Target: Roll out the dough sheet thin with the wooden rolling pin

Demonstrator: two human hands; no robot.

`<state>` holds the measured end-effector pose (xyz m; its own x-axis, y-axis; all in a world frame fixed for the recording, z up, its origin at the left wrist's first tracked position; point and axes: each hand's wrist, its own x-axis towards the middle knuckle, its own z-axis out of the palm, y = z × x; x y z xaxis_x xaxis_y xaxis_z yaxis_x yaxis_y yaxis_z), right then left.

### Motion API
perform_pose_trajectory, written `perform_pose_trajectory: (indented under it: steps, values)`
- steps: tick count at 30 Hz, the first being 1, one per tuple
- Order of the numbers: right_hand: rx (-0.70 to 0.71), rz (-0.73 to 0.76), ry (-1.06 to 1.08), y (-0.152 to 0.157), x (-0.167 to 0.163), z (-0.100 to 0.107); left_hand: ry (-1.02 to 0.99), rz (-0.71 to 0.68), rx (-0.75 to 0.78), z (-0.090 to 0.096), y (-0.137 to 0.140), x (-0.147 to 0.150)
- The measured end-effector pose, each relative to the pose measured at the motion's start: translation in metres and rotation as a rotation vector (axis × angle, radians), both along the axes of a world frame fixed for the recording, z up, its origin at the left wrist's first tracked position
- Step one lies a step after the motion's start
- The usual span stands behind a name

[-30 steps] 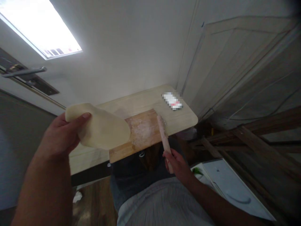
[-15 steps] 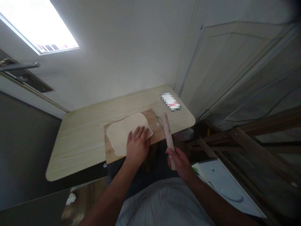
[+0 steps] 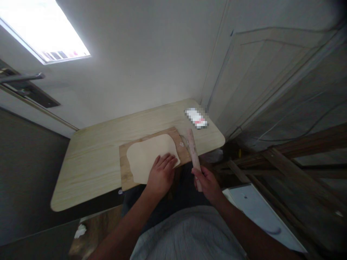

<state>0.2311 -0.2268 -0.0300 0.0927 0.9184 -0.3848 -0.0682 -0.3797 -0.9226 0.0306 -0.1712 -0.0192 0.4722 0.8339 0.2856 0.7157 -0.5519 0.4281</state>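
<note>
A flat, rolled-out sheet of pale dough (image 3: 146, 151) covers much of a wooden cutting board (image 3: 126, 173). My left hand (image 3: 162, 171) lies on the near right part of the sheet, fingers stretched out and pressed on its surface; the thumb is hidden. To the right of the board, my right hand (image 3: 206, 182) is wrapped round the lower end of a light wooden rolling pin (image 3: 193, 148). The pin points away from me, raised off the dough, its far end beside the board's metal ring handle (image 3: 184, 140).
The board sits at the near edge of a pale wood-grain table (image 3: 89, 155). A phone with a blurred screen (image 3: 196, 117) lies at the table's far right. Behind stands a white door with a metal handle (image 3: 24, 77). A white flat box (image 3: 260, 213) is below on the right.
The dough sheet has shifted right and toward me across the board, with my left hand moving the same way on it. The rolling pin has barely moved in my right hand.
</note>
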Motion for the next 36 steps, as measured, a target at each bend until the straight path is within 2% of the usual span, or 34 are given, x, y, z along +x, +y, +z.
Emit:
perform_pose_trajectory:
  steps: [8,14,16,24,30,36]
  values:
    - [0.06,0.149,-0.217,0.007,0.01,-0.001,0.084,-0.076,0.035,-0.005,-0.024,-0.019]
    - [0.21,0.252,-0.513,0.023,0.015,0.012,0.243,0.086,0.009,-0.002,-0.03,-0.03]
    - [0.233,0.274,-0.553,0.029,0.017,0.018,0.277,0.093,0.001,0.002,-0.026,-0.035]
    - [0.217,0.366,-0.674,0.042,0.018,0.021,0.27,-0.001,0.005,0.015,-0.014,-0.066]
    - [0.164,0.419,-0.698,0.041,0.017,0.024,0.268,-0.015,0.146,0.015,-0.015,-0.097]
    - [0.155,0.393,-0.755,0.04,0.015,0.023,0.207,-0.026,0.248,0.017,-0.008,-0.119]
